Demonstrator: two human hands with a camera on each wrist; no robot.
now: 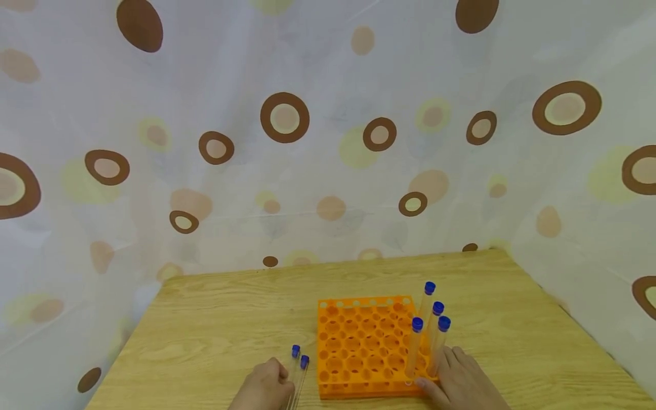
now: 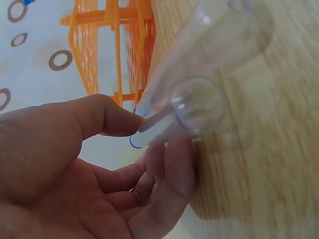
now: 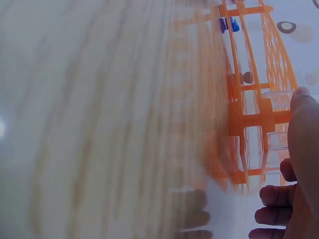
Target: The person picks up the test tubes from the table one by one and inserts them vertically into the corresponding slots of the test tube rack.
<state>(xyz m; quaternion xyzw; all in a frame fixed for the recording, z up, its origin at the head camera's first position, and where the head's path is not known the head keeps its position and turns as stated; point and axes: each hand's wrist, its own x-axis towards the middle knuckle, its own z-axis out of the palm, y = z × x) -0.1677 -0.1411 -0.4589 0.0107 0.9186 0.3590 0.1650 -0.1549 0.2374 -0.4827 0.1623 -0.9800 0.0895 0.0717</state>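
Observation:
My left hand is low over the table, left of an orange test tube rack. Its thumb and fingers pinch a clear test tube near the rounded end. In the head view two blue caps show beside this hand, on a left tube and a right tube; whether both are held I cannot tell. My right hand grips the rack's front right corner, thumb at the front and fingers along the side. Several blue-capped test tubes stand upright in the rack's right-hand holes.
The wooden table carries the rack near its front edge. Behind and at both sides hangs a white curtain patterned with brown and yellow circles.

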